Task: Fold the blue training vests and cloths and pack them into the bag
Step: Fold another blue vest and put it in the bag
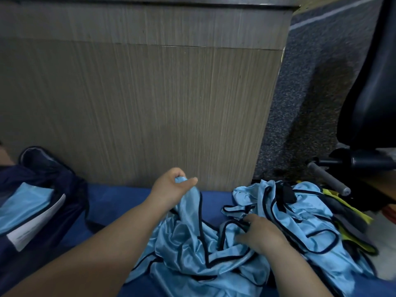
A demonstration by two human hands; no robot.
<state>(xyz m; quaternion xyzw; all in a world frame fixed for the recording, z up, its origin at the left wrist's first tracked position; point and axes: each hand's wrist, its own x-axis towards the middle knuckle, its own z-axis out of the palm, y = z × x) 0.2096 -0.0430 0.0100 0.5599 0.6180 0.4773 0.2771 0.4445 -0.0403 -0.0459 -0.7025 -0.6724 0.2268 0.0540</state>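
So I'm looking at one light-blue vest (192,243) with black trim, crumpled up in the middle, one end raised. More of them sit in a messy pile (300,215) just to its right. The navy bag (64,183) on the left is open, with a folded vest (27,202) inside.

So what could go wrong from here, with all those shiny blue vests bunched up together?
The left hand pinches one shiny light blue vest with dark trim, whose lower part lies bunched in the crumpled heap of like vests; lifting it may drag others along. A yellow vest lies at the heap's right edge and could get swept into the dark navy bag by mistake.
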